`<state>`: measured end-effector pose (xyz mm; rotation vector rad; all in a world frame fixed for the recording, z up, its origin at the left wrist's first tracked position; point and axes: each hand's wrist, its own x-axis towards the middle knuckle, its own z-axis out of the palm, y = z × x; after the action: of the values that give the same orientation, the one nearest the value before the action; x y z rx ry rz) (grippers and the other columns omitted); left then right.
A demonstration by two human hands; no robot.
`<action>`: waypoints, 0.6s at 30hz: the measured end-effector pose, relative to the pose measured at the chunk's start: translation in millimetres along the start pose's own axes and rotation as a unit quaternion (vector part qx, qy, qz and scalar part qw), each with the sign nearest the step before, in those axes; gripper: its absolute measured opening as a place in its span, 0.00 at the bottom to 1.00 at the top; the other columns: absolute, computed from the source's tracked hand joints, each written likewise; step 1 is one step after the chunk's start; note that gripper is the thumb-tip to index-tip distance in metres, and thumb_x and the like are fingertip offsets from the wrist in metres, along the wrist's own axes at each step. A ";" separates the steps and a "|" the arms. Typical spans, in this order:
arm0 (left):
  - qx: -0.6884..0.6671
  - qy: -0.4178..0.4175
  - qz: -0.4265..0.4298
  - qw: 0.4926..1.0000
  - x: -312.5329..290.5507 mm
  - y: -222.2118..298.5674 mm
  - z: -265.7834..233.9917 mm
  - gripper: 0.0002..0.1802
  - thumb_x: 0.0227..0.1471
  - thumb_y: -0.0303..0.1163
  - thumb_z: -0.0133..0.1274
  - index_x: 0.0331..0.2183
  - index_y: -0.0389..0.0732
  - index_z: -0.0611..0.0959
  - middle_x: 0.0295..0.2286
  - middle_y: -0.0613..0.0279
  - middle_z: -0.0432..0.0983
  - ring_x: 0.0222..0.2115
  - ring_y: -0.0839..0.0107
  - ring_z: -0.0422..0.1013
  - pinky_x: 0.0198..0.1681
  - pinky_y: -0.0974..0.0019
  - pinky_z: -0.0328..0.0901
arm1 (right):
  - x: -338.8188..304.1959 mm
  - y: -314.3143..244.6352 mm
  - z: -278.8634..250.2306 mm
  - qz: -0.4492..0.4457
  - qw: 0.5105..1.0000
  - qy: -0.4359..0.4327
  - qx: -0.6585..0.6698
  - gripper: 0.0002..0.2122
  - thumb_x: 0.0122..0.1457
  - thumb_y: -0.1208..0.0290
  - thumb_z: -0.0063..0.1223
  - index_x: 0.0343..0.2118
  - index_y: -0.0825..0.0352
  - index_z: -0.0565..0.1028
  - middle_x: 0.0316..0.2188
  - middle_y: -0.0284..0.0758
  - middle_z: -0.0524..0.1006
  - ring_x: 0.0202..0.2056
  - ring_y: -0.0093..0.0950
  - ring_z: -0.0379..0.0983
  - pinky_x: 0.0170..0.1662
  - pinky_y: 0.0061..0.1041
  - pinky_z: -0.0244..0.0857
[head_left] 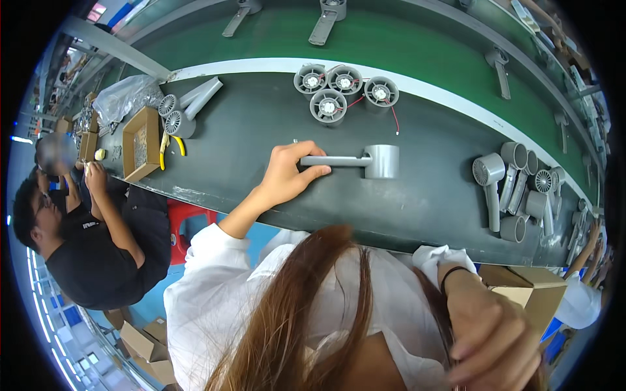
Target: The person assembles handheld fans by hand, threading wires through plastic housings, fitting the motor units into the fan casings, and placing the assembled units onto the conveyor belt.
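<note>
My left hand (287,174) is closed round the handle of a grey hair-dryer-shaped fan housing (382,161). The housing lies sideways over the dark tabletop, its round head pointing right. Down at the lower right, my right hand (492,332) is up close to my body beside long hair, away from the table. Its fingers are bent and blurred, and whether they hold anything is hidden. Beyond the held housing stand several round grey fan units (328,107) with white centres and thin red wires, one wire trailing toward me.
Several grey housings (515,189) crowd the table's right side. At the left lie two more housings (177,124), yellow-handled pliers (163,153), an open carton (128,151) and a plastic bag (129,98). A green conveyor (404,42) carries housings behind. A co-worker (91,247) sits at the left.
</note>
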<state>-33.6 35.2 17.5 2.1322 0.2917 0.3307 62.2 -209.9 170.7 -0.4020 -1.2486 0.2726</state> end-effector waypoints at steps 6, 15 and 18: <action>-0.106 -0.035 -0.103 0.988 12.4 -15.9 4.9 0.09 0.46 0.29 0.60 0.27 0.34 0.78 0.19 0.64 0.73 0.24 0.78 0.72 0.28 0.70 0.65 | 13.1 -0.2 2.2 -0.063 0.998 0.005 0.002 0.10 0.60 0.68 0.50 0.43 0.49 0.76 0.47 0.12 0.71 0.44 0.21 0.62 0.46 0.32 0.53; -0.319 -0.065 -0.244 0.913 12.6 -10.8 5.3 0.07 0.53 0.29 0.54 0.29 0.35 0.76 0.20 0.60 0.75 0.21 0.75 0.72 0.27 0.74 0.65 | -3.3 -5.1 1.0 -0.050 0.996 -0.020 -0.077 0.11 0.58 0.60 0.51 0.42 0.52 0.74 0.40 0.14 0.72 0.44 0.25 0.59 0.45 0.38 0.56; -0.299 -0.071 -0.210 0.928 7.1 -15.7 4.0 0.06 0.50 0.26 0.56 0.29 0.34 0.76 0.22 0.60 0.75 0.23 0.76 0.71 0.28 0.75 0.65 | -6.4 5.7 -6.5 -0.111 0.988 -0.052 -0.092 0.07 0.55 0.62 0.54 0.36 0.53 0.74 0.36 0.22 0.73 0.34 0.26 0.63 0.35 0.37 0.63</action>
<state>-26.9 42.9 3.1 1.4367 0.4832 0.0037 66.6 -208.3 161.0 -0.4067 -1.4137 -0.0133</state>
